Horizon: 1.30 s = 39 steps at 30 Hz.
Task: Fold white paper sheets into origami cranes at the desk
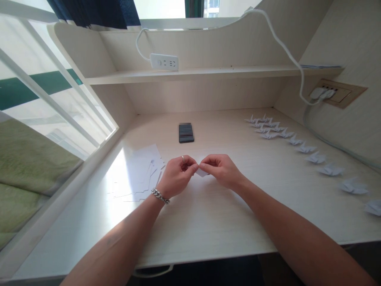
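Note:
Both hands meet over the middle of the desk, pinching one small piece of folded white paper (pixel 202 172). My left hand (pixel 178 172) is closed on its left side, thumb against fingers, with a ring on one finger and a chain bracelet at the wrist. My right hand (pixel 222 169) pinches the right side of the same paper. Most of the paper hides behind the fingers, so its folds cannot be made out. Left of my left hand lies a loose spread of white paper sheets (pixel 139 171), partly in bright sunlight.
Several folded paper cranes (pixel 315 157) stand in lines along the desk's right side. Behind my hands lies a dark phone (pixel 186 133). A white power strip (pixel 164 62) rests on the shelf (pixel 208 74); its cable runs to a wall socket (pixel 342 93).

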Each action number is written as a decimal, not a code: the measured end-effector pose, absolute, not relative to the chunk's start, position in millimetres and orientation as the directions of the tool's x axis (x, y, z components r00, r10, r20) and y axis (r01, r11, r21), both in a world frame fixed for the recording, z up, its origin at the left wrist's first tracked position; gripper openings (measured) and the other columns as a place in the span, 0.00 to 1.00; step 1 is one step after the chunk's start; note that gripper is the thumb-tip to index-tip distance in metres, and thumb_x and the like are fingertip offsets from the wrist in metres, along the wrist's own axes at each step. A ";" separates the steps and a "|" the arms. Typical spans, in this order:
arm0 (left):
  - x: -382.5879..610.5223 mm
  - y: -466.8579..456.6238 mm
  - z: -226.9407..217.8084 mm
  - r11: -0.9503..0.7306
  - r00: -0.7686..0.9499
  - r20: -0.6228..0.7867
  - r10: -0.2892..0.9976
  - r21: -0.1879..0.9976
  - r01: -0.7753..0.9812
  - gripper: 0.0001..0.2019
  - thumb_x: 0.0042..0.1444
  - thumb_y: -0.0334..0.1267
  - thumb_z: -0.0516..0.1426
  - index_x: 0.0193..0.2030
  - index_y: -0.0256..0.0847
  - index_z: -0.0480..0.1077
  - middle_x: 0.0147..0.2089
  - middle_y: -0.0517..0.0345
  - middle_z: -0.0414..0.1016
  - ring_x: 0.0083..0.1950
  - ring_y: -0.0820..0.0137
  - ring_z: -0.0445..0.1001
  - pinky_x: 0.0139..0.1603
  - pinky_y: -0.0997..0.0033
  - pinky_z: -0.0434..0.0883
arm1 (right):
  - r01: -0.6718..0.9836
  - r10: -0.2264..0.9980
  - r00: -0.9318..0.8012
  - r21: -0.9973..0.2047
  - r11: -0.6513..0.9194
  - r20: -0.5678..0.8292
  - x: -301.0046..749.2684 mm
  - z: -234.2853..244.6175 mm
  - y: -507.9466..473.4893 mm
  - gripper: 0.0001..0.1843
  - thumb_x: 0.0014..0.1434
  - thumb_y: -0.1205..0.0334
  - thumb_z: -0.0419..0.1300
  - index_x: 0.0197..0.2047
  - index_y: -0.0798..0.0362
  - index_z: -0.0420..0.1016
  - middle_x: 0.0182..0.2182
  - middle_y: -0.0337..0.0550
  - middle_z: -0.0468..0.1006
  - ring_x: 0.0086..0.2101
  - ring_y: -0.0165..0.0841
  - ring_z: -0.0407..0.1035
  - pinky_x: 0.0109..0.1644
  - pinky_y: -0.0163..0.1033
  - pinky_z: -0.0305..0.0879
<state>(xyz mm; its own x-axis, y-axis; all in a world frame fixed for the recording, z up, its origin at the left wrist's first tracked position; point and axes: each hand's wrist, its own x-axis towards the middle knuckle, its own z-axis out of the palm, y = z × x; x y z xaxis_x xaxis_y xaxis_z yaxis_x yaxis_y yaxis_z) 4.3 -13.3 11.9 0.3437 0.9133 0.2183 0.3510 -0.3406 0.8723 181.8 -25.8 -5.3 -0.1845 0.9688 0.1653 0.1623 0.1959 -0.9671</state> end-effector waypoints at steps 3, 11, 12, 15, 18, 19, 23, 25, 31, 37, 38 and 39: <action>2.6 -10.9 12.6 -0.305 0.322 0.186 0.928 0.876 0.374 0.09 0.53 0.41 0.60 0.28 0.38 0.73 0.24 0.58 0.73 0.26 0.72 0.68 0.28 0.73 0.64 | 0.147 0.977 -0.180 -0.979 0.140 0.113 183.5 -5.5 -24.4 0.13 0.55 0.53 0.62 0.30 0.55 0.79 0.26 0.43 0.78 0.30 0.34 0.70 0.35 0.39 0.66; -0.8 -3.9 6.4 -0.228 0.318 0.119 0.941 0.916 0.331 0.11 0.53 0.43 0.60 0.28 0.38 0.74 0.24 0.57 0.75 0.27 0.72 0.71 0.30 0.72 0.67 | 0.138 0.984 -0.135 -0.982 0.131 0.112 185.3 -5.5 -23.0 0.11 0.54 0.55 0.62 0.28 0.55 0.78 0.25 0.41 0.76 0.29 0.33 0.69 0.34 0.39 0.66; -0.6 -4.3 6.0 -0.244 0.310 0.130 0.942 0.897 0.368 0.10 0.53 0.43 0.60 0.27 0.38 0.74 0.24 0.58 0.75 0.27 0.72 0.70 0.30 0.72 0.66 | 0.158 0.983 -0.150 -0.979 0.130 0.106 184.8 -5.9 -23.0 0.11 0.54 0.55 0.62 0.29 0.54 0.78 0.26 0.41 0.77 0.29 0.33 0.69 0.33 0.38 0.66; 0.6 -5.7 5.4 -0.253 0.288 0.143 0.947 0.885 0.392 0.10 0.53 0.43 0.61 0.28 0.38 0.75 0.25 0.58 0.75 0.28 0.72 0.70 0.31 0.72 0.66 | 0.208 0.977 -0.166 -0.963 0.170 0.136 182.7 -7.1 -23.3 0.11 0.55 0.55 0.62 0.30 0.54 0.77 0.27 0.41 0.77 0.30 0.33 0.70 0.33 0.38 0.65; 1.8 -5.5 4.6 -0.193 0.302 0.108 0.947 0.944 0.267 0.11 0.52 0.45 0.62 0.32 0.37 0.75 0.26 0.56 0.76 0.29 0.71 0.72 0.32 0.71 0.68 | 0.149 0.980 -0.107 -0.971 0.186 0.171 180.6 -8.1 -22.9 0.12 0.55 0.53 0.62 0.30 0.54 0.77 0.26 0.41 0.76 0.29 0.32 0.68 0.32 0.37 0.65; 1.9 -4.9 4.2 -0.180 0.311 0.099 0.945 0.953 0.244 0.11 0.51 0.44 0.63 0.31 0.36 0.75 0.27 0.55 0.76 0.30 0.71 0.72 0.32 0.71 0.68 | 0.125 0.982 -0.090 -0.976 0.178 0.167 180.1 -8.6 -22.5 0.12 0.55 0.53 0.62 0.31 0.54 0.77 0.26 0.41 0.76 0.28 0.32 0.68 0.32 0.37 0.65; 1.3 -2.2 1.2 -0.177 0.292 0.110 0.950 0.961 0.212 0.11 0.51 0.43 0.63 0.30 0.36 0.74 0.28 0.55 0.76 0.30 0.71 0.72 0.33 0.70 0.68 | 0.106 0.986 -0.102 -0.984 0.146 0.135 180.0 -12.1 -20.1 0.13 0.55 0.53 0.62 0.31 0.55 0.77 0.27 0.40 0.76 0.30 0.31 0.68 0.33 0.37 0.66; 1.2 -1.9 0.0 -0.202 0.260 0.143 0.955 0.955 0.217 0.11 0.52 0.43 0.62 0.32 0.36 0.75 0.29 0.55 0.77 0.31 0.70 0.73 0.34 0.70 0.69 | 0.154 0.983 -0.130 -0.977 0.146 0.127 180.5 -13.4 -19.5 0.12 0.55 0.54 0.62 0.31 0.54 0.78 0.27 0.40 0.77 0.30 0.31 0.69 0.34 0.37 0.66; 5.1 -10.5 3.6 -0.325 0.285 0.207 0.936 0.820 0.471 0.09 0.54 0.42 0.60 0.29 0.39 0.75 0.29 0.56 0.78 0.31 0.69 0.74 0.33 0.70 0.68 | 0.169 0.970 -0.133 -0.960 0.222 0.201 179.2 -10.6 -21.5 0.10 0.54 0.56 0.64 0.34 0.54 0.79 0.30 0.42 0.79 0.32 0.33 0.71 0.36 0.37 0.66; 8.6 -14.2 5.9 -0.302 0.295 0.180 0.938 0.843 0.445 0.09 0.55 0.42 0.59 0.32 0.39 0.76 0.32 0.55 0.80 0.33 0.68 0.76 0.35 0.70 0.69 | 0.109 0.970 -0.018 -0.964 0.241 0.240 177.2 -13.5 -20.7 0.09 0.54 0.57 0.64 0.30 0.54 0.76 0.26 0.40 0.75 0.29 0.31 0.67 0.33 0.37 0.64; 8.4 -14.1 6.0 -0.303 0.291 0.181 0.940 0.836 0.458 0.09 0.55 0.42 0.59 0.31 0.39 0.76 0.32 0.55 0.80 0.33 0.68 0.75 0.35 0.69 0.69 | 0.091 0.972 -0.013 -0.968 0.233 0.233 177.3 -14.2 -20.3 0.09 0.54 0.56 0.64 0.31 0.54 0.76 0.26 0.39 0.75 0.28 0.30 0.67 0.33 0.37 0.64; 8.1 -14.1 6.1 -0.309 0.285 0.187 0.940 0.821 0.481 0.08 0.54 0.41 0.59 0.30 0.39 0.75 0.31 0.55 0.80 0.32 0.68 0.75 0.34 0.69 0.68 | 0.085 0.973 -0.024 -0.970 0.229 0.228 177.4 -14.6 -20.1 0.09 0.54 0.56 0.64 0.31 0.54 0.76 0.27 0.39 0.75 0.28 0.30 0.67 0.33 0.37 0.64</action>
